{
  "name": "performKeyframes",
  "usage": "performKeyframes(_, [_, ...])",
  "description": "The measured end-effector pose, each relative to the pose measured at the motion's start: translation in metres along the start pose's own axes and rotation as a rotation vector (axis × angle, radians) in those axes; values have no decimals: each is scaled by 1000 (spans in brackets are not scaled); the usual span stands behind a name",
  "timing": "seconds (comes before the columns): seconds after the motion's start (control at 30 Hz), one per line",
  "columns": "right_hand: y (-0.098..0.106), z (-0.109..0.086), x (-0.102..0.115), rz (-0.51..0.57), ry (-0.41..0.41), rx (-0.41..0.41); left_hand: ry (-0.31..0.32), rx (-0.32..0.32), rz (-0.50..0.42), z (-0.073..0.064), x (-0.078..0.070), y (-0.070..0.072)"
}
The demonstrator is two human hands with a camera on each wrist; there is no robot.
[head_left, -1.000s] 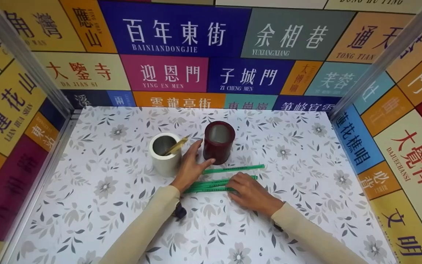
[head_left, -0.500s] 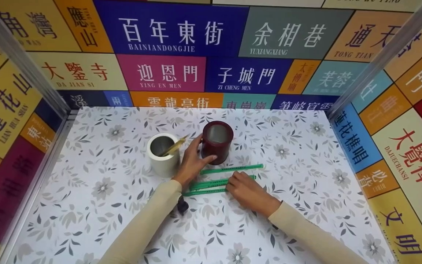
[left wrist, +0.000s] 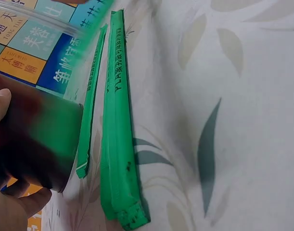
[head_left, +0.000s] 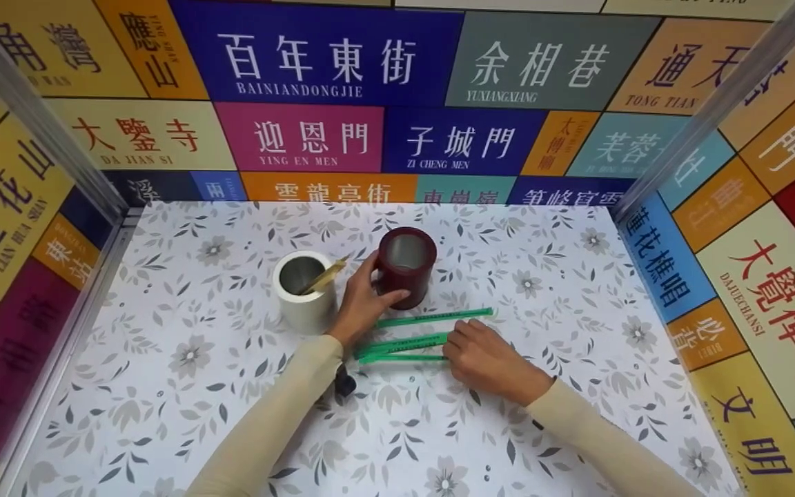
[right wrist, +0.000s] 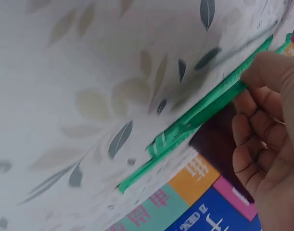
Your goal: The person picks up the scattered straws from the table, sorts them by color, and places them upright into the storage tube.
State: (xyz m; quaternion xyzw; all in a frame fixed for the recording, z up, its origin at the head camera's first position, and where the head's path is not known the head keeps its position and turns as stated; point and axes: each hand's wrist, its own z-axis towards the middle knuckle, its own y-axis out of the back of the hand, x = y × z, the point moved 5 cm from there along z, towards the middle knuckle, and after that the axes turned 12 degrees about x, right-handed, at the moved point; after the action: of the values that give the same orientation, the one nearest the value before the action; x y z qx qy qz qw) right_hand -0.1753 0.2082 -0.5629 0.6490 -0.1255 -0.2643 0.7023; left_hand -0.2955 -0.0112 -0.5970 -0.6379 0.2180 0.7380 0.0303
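My left hand (head_left: 363,304) holds a dark red cup (head_left: 408,266) standing upright on the table, thumb on its near side and fingers at its left. In the left wrist view the dark red cup (left wrist: 36,134) is at the left. Several green-wrapped straws (head_left: 404,342) lie in front of it, printed with small dark characters. My right hand (head_left: 491,359) pinches one green-wrapped straw (right wrist: 219,101) between thumb and forefinger near its right end. A separate green-wrapped straw (head_left: 439,317) lies closest to the cup.
A white cup (head_left: 308,314) stands left of my left hand, with a thin golden stick-like item (head_left: 328,276) leaning out of it. The table (head_left: 197,428) has a leaf-and-flower cloth. Printed panels (head_left: 321,62) wall it at the back and sides.
My right hand has shifted slightly right, with a straw drawn apart from the bunch. The left hand has closed in on the dark red cup, which stays in place.
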Motion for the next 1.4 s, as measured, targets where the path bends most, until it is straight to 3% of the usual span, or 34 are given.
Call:
performKeyframes(0.23, [26,-6,-30,265,-70,-151,-2,11,17,-2,0,3])
performKeyframes(0.43, [41,-7,-60,502,-186,-226,-21,23,48,-2,1,5])
performKeyframes(0.8, [64,11,-97,876,-404,-413,11,41,41,-4,3,6])
performKeyframes(0.97, [82,26,-105,969,-490,-481,17,47,39,-4,5,5])
performKeyframes(1.13, [96,43,-111,1046,-510,-579,6,56,35,-4,5,5])
performKeyframes(1.4, [81,67,-107,1098,-509,-614,8,45,49,-6,3,6])
